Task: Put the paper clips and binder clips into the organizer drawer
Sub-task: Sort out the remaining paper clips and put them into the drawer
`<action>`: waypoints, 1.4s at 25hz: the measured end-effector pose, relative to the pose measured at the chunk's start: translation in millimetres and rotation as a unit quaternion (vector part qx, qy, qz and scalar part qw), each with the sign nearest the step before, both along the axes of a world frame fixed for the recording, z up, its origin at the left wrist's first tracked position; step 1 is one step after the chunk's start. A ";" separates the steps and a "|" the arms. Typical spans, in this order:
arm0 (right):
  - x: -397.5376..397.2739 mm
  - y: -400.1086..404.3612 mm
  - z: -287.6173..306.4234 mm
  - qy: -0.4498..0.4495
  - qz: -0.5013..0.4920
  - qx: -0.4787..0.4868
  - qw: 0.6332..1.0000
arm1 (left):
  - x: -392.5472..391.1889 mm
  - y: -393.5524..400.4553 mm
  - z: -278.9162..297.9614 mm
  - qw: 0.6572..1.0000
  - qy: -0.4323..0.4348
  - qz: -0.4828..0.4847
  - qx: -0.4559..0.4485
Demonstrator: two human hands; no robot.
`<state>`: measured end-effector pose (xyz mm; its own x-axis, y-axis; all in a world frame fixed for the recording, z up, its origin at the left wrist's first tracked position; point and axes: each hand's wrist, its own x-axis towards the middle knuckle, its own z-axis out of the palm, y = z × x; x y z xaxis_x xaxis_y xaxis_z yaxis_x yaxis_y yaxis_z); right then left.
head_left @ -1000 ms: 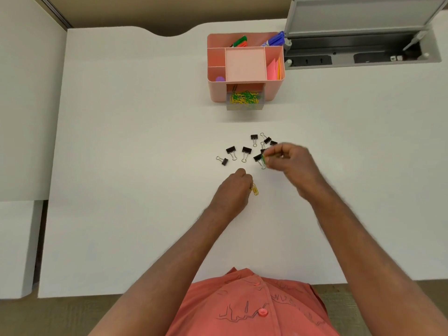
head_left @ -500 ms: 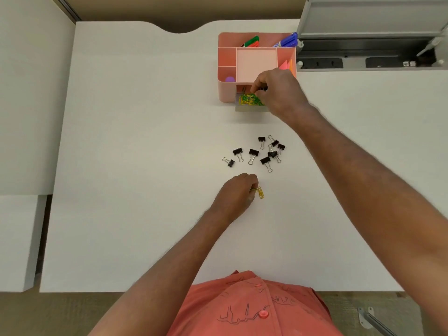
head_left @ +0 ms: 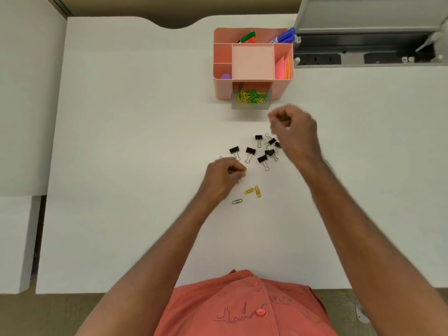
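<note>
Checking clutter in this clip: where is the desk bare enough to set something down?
The desk is bare left of the organizer and left hand, and right of the right hand. Crowded: binder clips and paper clips between the hands.

An office is suggested by a white desk point(head_left: 121, 141), a pink desk organizer point(head_left: 253, 61) with markers point(head_left: 283, 37), and a built-in power socket tray point(head_left: 363, 58).

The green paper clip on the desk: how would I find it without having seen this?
Start at the pink organizer and come down past the black binder clips. Three paper clips lie beyond them; the green paper clip is the lone dark one, left of the two yellow paper clips.
</note>
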<state>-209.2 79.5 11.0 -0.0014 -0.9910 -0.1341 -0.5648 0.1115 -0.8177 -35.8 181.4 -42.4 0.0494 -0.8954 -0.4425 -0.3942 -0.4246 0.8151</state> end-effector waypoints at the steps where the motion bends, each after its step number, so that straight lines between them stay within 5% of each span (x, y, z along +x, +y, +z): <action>1: -3.2 23.6 -12.2 0.014 0.014 0.021 1.000 | 4.7 -11.6 8.6 1.000 -0.003 0.018 -0.019; 4: -6.3 89.1 -43.8 0.072 0.080 0.072 0.992 | 16.2 -55.7 35.1 0.995 -0.029 0.032 -0.085; 7: -2.4 133.0 -59.8 0.239 0.183 0.038 0.953 | 18.3 -104.1 52.3 0.983 -0.075 0.020 -0.168; 14: 25.1 149.3 -66.3 0.387 0.187 -0.007 0.903 | 1.3 -170.8 50.0 0.941 -0.248 -0.086 -0.216; 21: 30.3 143.8 -70.2 0.346 0.228 0.001 0.910 | -3.0 -165.3 45.4 0.919 -0.287 -0.122 -0.242; 26: 28.7 125.9 -72.8 0.277 0.237 0.056 0.930 | -2.1 -105.7 34.4 0.935 -0.210 -0.073 -0.276; 35: -12.5 94.6 -60.8 0.032 0.093 0.216 0.971 | -16.3 40.7 -22.3 0.986 -0.126 -0.075 -0.079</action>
<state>-221.7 174.2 -49.8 0.1510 -0.8255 -0.5439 -0.6566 0.3275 -0.6794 -52.1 222.1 -64.7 0.0023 -0.9577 -0.2878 -0.6416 -0.2221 0.7342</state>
